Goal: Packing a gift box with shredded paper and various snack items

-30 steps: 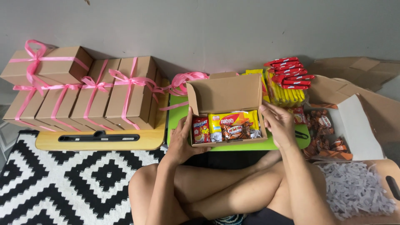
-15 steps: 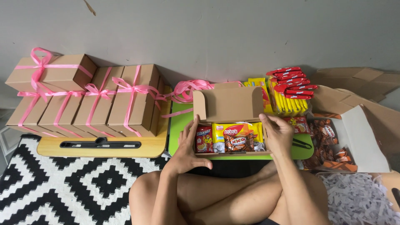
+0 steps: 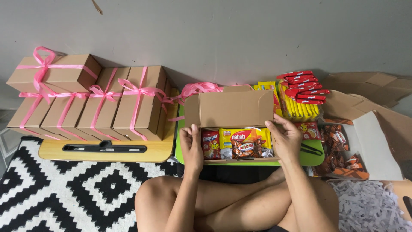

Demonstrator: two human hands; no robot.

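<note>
Both hands grip the open cardboard box [image 3: 234,116] by its side walls: the left hand [image 3: 192,148] wraps the left wall, the right hand [image 3: 285,139] the right, fingers curled over the rim. It sits on the green bench [image 3: 315,158] above the crossed legs. Likely light but bendy (thin card flexes), so holding low on the walls seems safest. Glossy, crinkly snack packets [image 3: 240,144] fill it; matte ribboned boxes [image 3: 107,101] stand left.
</note>
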